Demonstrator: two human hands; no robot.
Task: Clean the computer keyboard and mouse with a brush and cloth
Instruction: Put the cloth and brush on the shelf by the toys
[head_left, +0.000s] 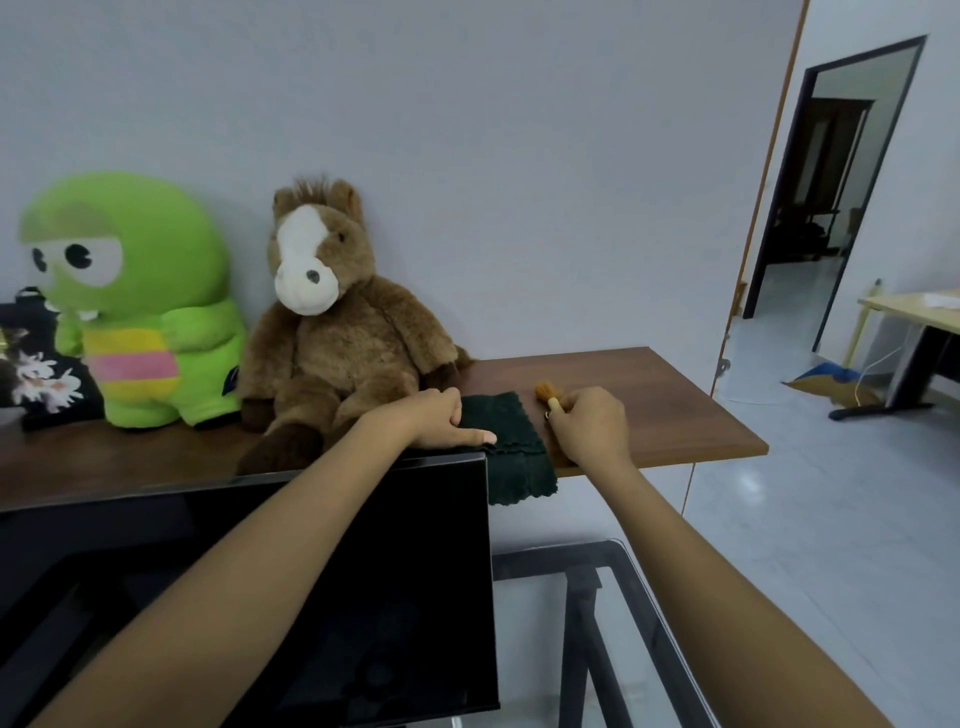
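A dark green cloth (519, 452) lies on the brown wooden shelf (675, 415), its near end hanging over the front edge. My left hand (441, 421) rests on the cloth's left side, fingers curled and thumb pressed along the fabric. To the right of the cloth lies a small brush (548, 395) with tan bristles pointing toward the wall. My right hand (592, 423) is closed around the brush's handle, which it hides. No keyboard or mouse is visible.
A black monitor (260, 597) stands below the shelf under my left forearm. A brown plush horse (337, 332) and a green plush toy (140, 301) sit on the shelf left of the cloth. A glass-topped table (623, 571) is at lower right.
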